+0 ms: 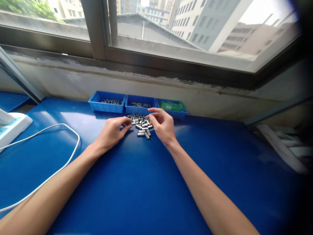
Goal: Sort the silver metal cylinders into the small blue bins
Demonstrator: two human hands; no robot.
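Observation:
A loose pile of small silver-and-black metal pieces (142, 125), short and bar-shaped, lies on the blue table in front of the bins. At its left edge is my left hand (112, 132), thumb and forefinger closing around one small metal piece (132, 123). My right hand (163, 126) is over the pile's right side, its fingers curved and a little apart, with the forefinger stretched out to the left. The right fingertips are close to the pieces, and I see none clearly held there.
Behind the pile stand three blue bins: the left bin (97, 106) and middle bin (132, 108) contain small metal parts, the right bin (181, 115) green plastic. A white cable (78, 140) loops on the left near a white power strip (22, 122). A window sill borders the back.

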